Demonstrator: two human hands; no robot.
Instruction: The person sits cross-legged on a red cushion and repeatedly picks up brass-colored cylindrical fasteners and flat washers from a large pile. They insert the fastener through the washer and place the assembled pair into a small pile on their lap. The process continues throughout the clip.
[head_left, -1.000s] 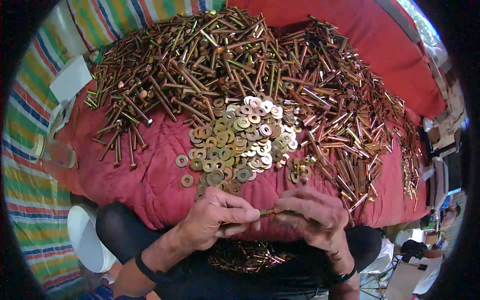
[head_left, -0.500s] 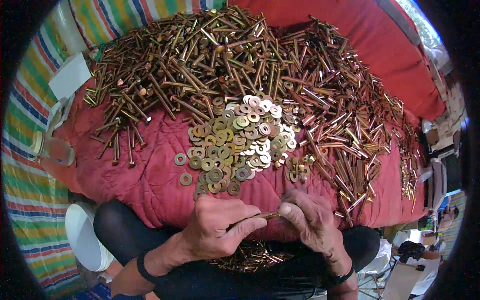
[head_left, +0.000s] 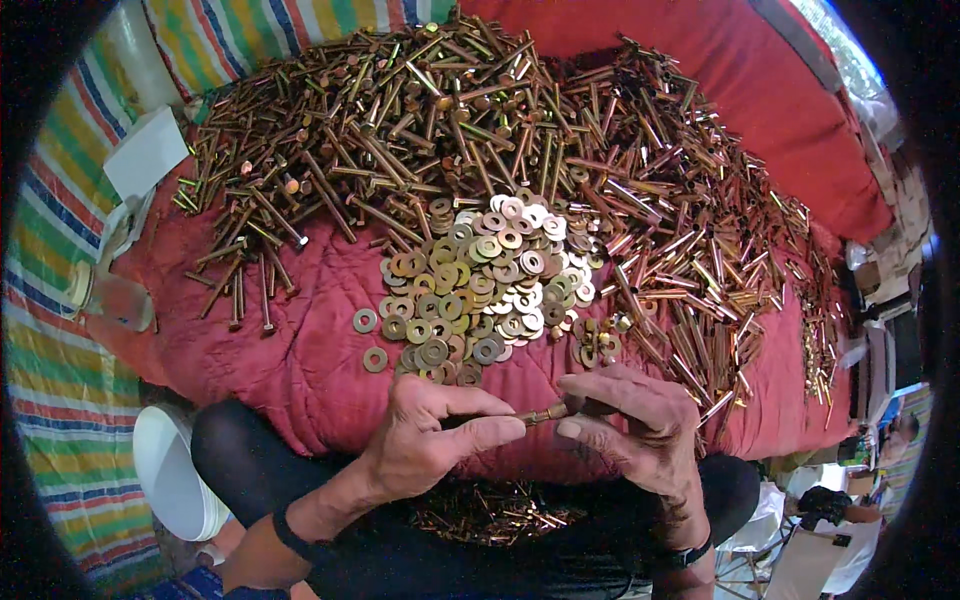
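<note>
Pinching a brass bolt [head_left: 545, 412] between both hands.

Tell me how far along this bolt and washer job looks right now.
Done, apparently: a small heap of brass pieces lies in the lap. In hand: left hand and right hand grip one bolt between them. Left: the far bigger bolt pile, washers and tubes on the red cloth. Early going.

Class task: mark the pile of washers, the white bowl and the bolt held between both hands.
pile of washers [head_left: 480, 290], head view, middle of the heap.
white bowl [head_left: 172, 470], head view, its rim and inner wall.
bolt [head_left: 545, 412], head view, bare shaft between the hands.
</note>
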